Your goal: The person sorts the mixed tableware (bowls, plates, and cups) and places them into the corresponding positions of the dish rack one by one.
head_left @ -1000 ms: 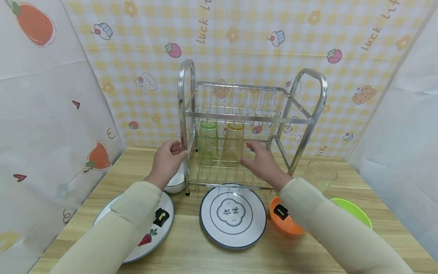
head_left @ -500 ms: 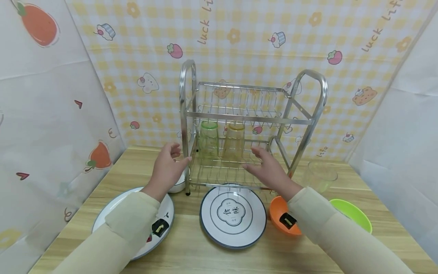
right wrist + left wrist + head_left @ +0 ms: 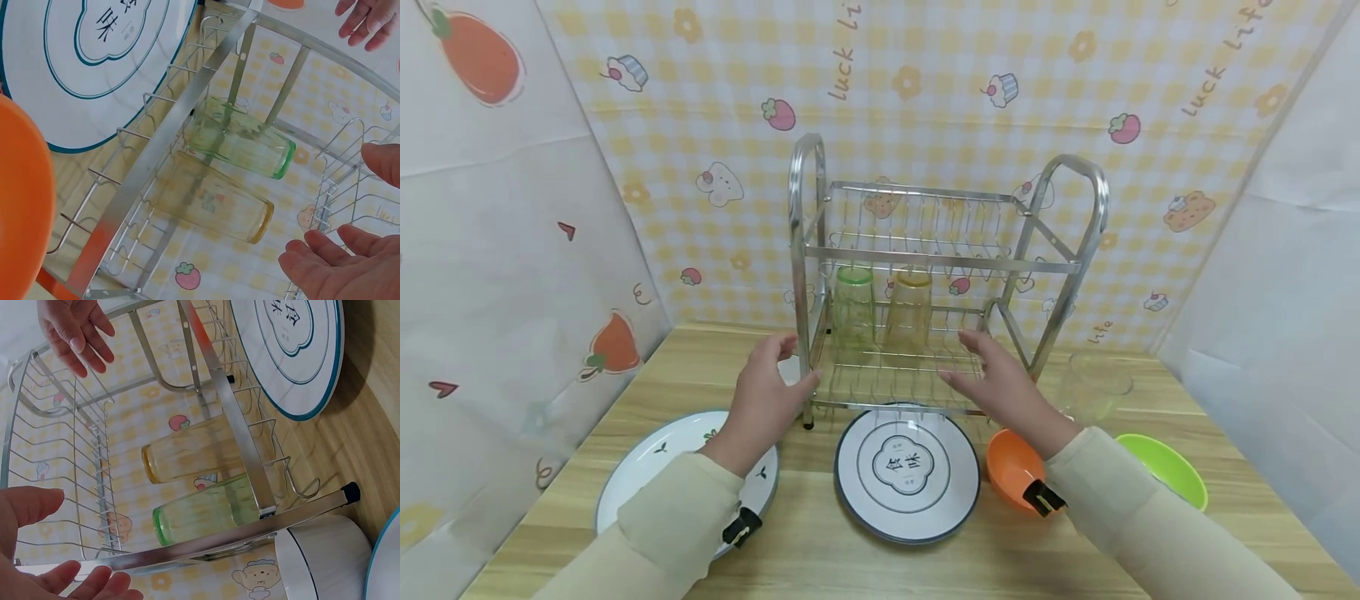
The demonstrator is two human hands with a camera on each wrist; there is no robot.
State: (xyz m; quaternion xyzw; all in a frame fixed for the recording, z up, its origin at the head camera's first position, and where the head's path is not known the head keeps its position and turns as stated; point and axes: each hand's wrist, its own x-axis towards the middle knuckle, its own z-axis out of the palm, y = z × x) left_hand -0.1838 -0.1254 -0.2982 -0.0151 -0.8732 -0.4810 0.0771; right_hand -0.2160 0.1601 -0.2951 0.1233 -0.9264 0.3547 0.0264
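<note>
A two-tier metal dish rack [image 3: 940, 261] stands at the middle of the table. On its lower tier a green-tinted glass [image 3: 854, 312] and a yellow-tinted glass [image 3: 910, 315] stand side by side, mouth down or up not clear. My left hand [image 3: 760, 404] is by the rack's left front post, fingers relaxed and holding nothing. In front of the lower tier's right half is my right hand [image 3: 1003, 387], thumb and fingers apart, also holding nothing. Both palms face inward. The right wrist view shows the right hand's loose fingers [image 3: 325, 250] away from the glasses.
White plates with a dark rim [image 3: 907, 521] lie before the rack. A large white plate [image 3: 647, 467] is at left, and a white bowl [image 3: 328, 562] sits behind the left hand. Right of centre are an orange bowl [image 3: 1011, 467], a green bowl [image 3: 1168, 471] and a clear glass [image 3: 1093, 387].
Both hands have drawn back and down toward the front. My right hand has also shifted right, away from the yellow glass. The rack and glasses stay put.
</note>
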